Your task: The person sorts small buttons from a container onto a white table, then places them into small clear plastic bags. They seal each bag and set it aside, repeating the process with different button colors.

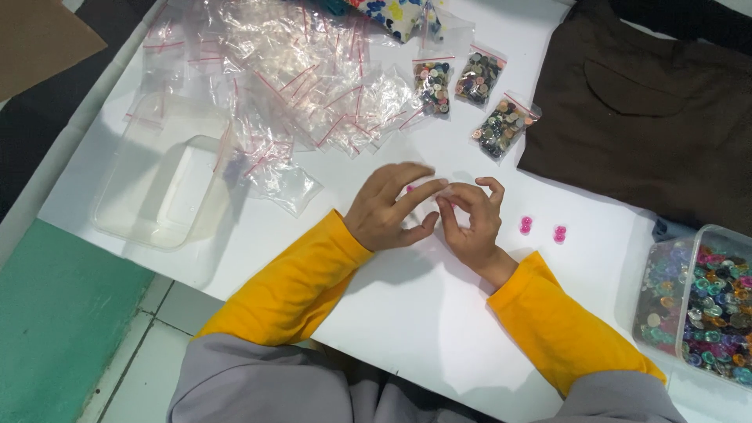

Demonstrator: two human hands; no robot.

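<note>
- My left hand (388,207) and my right hand (472,221) meet at the middle of the white surface (407,313), fingertips touching across a small clear bag (429,200) pinched between them
- My left hand is half curled, the fingers stretched over the small clear bag and the thumb tucked under it; a speck of pink shows by those fingers, too small to tell what it is
- My right hand is bent tighter, thumb and forefinger closed on the bag's right end
- Just right of the small clear bag lie two pink buttons (542,229) side by side, apart from my hands
- Beyond the bag, further from me, sit three filled button bags (478,94) with red seal strips
- Beyond and left of the bag spreads a heap of empty clear bags (305,78), partly over an empty clear tray (160,184)
- Well to the right of the bag, at the edge of view, stands a clear tub of mixed buttons (705,305)
- Beyond and right of the bag lies a dark brown garment (650,117)
</note>
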